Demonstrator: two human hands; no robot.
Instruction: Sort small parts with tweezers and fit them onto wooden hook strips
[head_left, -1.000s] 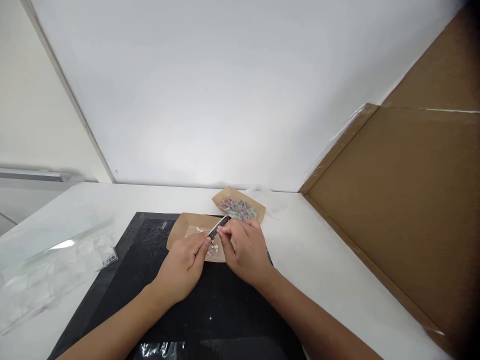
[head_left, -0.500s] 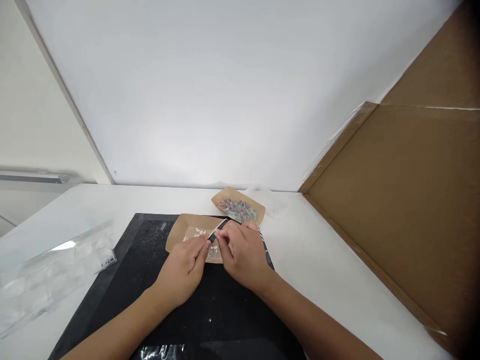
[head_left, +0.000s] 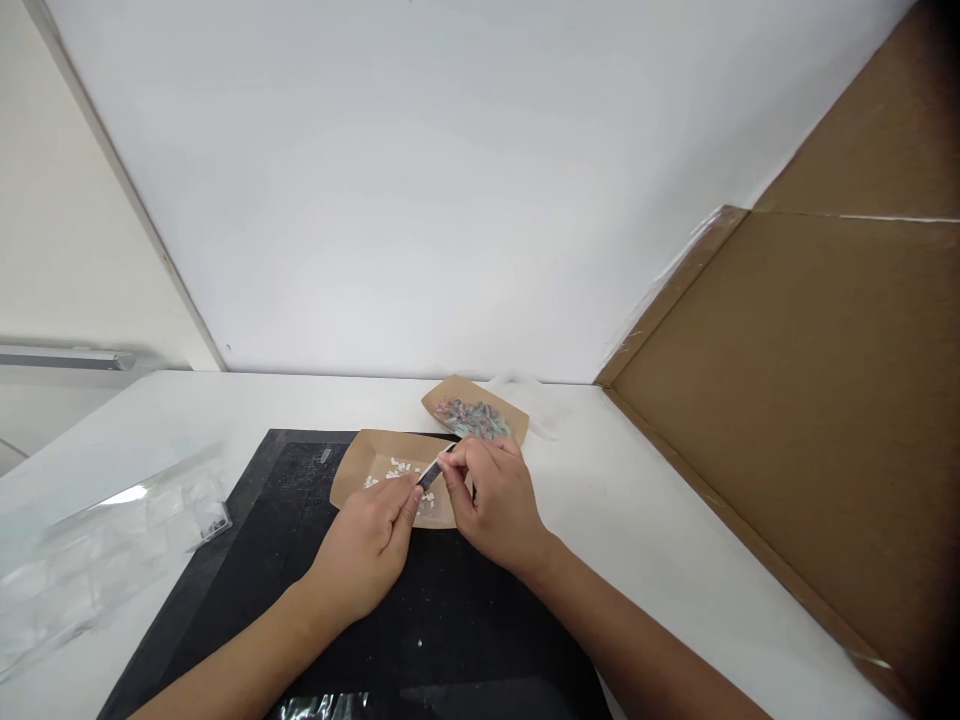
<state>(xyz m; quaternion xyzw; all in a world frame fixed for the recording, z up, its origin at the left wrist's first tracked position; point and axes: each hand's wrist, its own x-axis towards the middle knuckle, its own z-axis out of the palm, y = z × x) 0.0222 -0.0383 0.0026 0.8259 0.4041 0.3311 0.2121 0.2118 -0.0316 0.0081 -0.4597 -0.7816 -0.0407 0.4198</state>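
Observation:
Both hands hold a thin dark strip with a pale edge (head_left: 430,476), tilted up to the right above a brown paper tray (head_left: 349,470). My left hand (head_left: 373,535) pinches its lower end between thumb and fingers. At the upper end, my right hand (head_left: 491,505) is closed with thumb and fingertips on the strip. Small white pieces (head_left: 399,467) lie scattered in the tray beneath. My right hand covers the tray's right side, and the strip's exact kind does not show.
Behind my right hand stands a second brown paper tray (head_left: 450,390) with a bag of colourful small pieces (head_left: 474,417). A black mat (head_left: 480,620) lies under my arms. Clear plastic packaging (head_left: 112,550) is at left; a cardboard panel (head_left: 810,400) rises at right.
My right hand has shifted slightly to the right along the strip, showing more of its dark face. The left hand has hardly moved and keeps its pinch.

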